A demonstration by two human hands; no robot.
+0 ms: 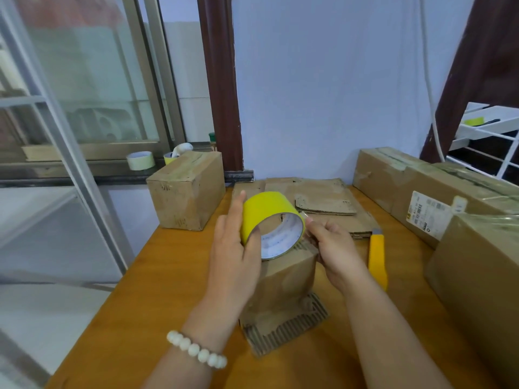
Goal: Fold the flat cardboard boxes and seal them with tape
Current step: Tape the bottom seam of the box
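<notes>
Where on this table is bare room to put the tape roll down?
The tape roll fits on bare table left of the left hand, in front of the sealed box, or near-right between knife and big boxes. Crowded: far side, flat cardboard.

Glossy yellow tape roll (266, 209), rough cardboard box (283, 284), smooth wooden table (157, 276).

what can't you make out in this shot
Head view:
box: top hidden behind the tape roll and both hands.
left hand: most fingers hidden behind the roll, so the grip is unclear.
tape end: too thin to trace at the right hand.
label: print too small.
carton: cut off by the right edge.
</notes>
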